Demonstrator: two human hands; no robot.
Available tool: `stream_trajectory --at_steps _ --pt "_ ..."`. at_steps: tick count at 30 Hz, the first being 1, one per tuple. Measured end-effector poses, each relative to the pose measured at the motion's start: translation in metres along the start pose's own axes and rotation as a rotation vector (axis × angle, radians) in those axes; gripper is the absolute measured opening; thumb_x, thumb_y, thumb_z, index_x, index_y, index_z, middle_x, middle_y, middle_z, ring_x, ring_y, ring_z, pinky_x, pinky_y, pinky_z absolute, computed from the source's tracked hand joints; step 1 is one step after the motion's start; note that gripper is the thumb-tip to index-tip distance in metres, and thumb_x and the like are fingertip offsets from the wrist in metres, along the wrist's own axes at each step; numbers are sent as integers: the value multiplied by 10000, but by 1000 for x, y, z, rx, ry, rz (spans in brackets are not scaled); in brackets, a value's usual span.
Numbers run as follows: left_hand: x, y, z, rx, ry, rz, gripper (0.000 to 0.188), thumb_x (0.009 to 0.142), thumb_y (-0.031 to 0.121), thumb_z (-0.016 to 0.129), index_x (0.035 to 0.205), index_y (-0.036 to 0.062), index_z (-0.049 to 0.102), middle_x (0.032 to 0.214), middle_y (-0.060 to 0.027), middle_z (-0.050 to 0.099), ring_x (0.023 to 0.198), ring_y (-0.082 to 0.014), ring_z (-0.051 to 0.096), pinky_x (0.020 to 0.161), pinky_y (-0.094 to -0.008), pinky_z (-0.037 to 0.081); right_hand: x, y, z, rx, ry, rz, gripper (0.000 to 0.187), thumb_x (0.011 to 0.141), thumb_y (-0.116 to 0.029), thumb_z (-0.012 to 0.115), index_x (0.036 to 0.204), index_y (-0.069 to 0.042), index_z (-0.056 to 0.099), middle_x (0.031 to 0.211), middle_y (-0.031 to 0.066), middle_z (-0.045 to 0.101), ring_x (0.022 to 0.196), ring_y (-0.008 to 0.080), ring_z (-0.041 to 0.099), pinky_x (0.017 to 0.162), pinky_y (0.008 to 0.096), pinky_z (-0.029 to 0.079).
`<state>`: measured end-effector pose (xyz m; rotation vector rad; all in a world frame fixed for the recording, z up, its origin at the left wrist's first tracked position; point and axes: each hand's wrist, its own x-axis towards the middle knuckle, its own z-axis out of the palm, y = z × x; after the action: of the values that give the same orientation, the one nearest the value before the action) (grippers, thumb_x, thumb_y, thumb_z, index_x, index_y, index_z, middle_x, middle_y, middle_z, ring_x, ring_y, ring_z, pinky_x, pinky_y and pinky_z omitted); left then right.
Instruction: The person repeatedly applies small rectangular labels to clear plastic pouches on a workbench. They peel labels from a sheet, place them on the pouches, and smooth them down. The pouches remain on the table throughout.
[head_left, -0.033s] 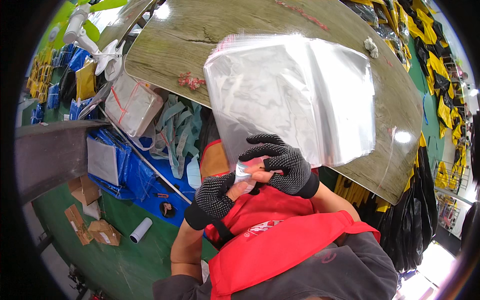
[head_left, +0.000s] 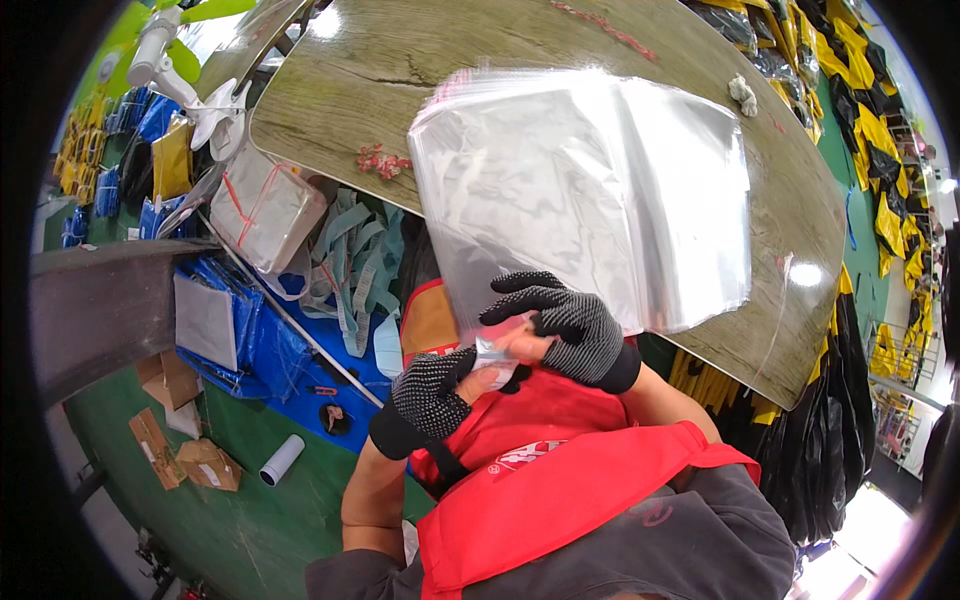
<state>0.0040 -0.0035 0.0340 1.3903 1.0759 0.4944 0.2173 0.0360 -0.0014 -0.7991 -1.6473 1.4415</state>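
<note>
My left hand (head_left: 432,393), in a black dotted glove with the thumb tip bare, is closed on a small shiny whitish piece (head_left: 492,366) held in front of my red apron. What kind of thing it is, I cannot make out. Thumb and forefinger of my right hand (head_left: 570,335), gloved alike with bare tips, press together at the piece's upper edge, slightly blurred. The other right fingers reach out over the near edge of a large stack of clear plastic bags (head_left: 540,180). That stack lies on the wood-grain table (head_left: 790,210) and overhangs its near side.
Red scraps (head_left: 380,162) and a crumpled white bit (head_left: 742,95) lie on the table. To the left are a tied bundle of clear bags (head_left: 262,215), pale teal straps (head_left: 352,265) and blue plastic packs (head_left: 270,345). Cardboard boxes (head_left: 208,465) and a white tube (head_left: 282,460) are on the green floor.
My right thumb and forefinger have shifted slightly at the whitish piece, which has tilted a little. My left hand has hardly moved.
</note>
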Motion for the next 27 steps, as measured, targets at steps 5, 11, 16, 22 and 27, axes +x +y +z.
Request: stream_trajectory --at_steps 5,11,16,22,27 --pt "-9 -28 -7 -253 129 -278 356 932 292 540 1042 -37 619 842 -117 686 703 -156 652 616 -262 505 16 14 -31 -1009 491 -237 124 759 -97 713 879 -95 683 727 57 602 677 263 564 618 366 452" --pt "-6 -56 -12 -490 534 -279 344 938 262 523 1134 -12 594 863 -108 684 710 -140 644 644 -258 507 -3 1 -24 -1163 148 -150 449 736 -373 692 1093 -110 617 946 73 579 886 299 534 808 438 397" --pt "-2 -63 -11 -507 448 -277 353 933 275 524 1134 -8 590 885 -112 681 721 -164 656 656 -264 516 -32 34 -6 -1088 79 51 484 670 -308 738 1092 -104 615 983 67 577 918 307 539 846 455 401" --pt "-5 -60 -9 -544 454 -255 384 930 294 531 1143 -23 571 951 -132 672 750 -178 662 670 -280 528 -23 19 -9 -1027 156 -117 863 622 -403 755 1338 -52 425 1165 139 554 1056 335 520 933 495 376" --pt "-3 -58 1 -566 427 -243 395 933 298 527 1158 -26 555 992 -150 664 763 -183 663 693 -283 530 -10 22 -9 -1158 89 2 920 587 -509 737 1314 -36 431 1334 167 446 1243 380 402 1073 530 240"
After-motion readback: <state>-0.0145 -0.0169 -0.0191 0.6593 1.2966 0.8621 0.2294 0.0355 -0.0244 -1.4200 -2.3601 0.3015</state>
